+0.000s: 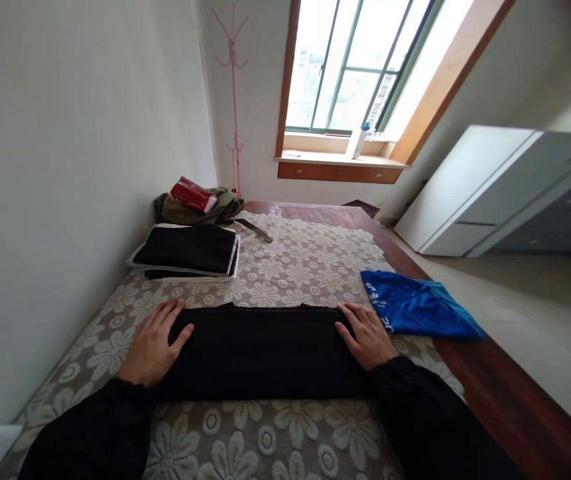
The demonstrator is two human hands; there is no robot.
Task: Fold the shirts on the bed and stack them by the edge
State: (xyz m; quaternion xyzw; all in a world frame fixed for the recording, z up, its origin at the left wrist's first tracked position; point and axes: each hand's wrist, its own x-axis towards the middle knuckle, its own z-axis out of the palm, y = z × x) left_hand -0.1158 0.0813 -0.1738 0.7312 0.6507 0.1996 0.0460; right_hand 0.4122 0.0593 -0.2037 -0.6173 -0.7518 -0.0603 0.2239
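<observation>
A wooden bed point(490, 393) under a cream floral lace cover point(295, 267) carries a folded black cloth garment point(265, 350) near its front edge. The left hand point(153, 343) and right hand point(365, 337) press flat on its ends, grip wide, holding nothing. Just right lies a shiny blue garment point(415, 308) with unreadable white lettering.

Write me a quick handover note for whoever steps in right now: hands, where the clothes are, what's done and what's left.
Left hand: flat, open, pressing the left end of the black garment.
Right hand: flat, open, on its right end.
The black garment lies folded into a long band across the floral bed cover.
Done: a stack of folded dark clothes sits by the wall, with an olive bundle behind it.
Left: the band probably needs another fold; the blue garment lies crumpled, unfolded, at the right edge.
</observation>
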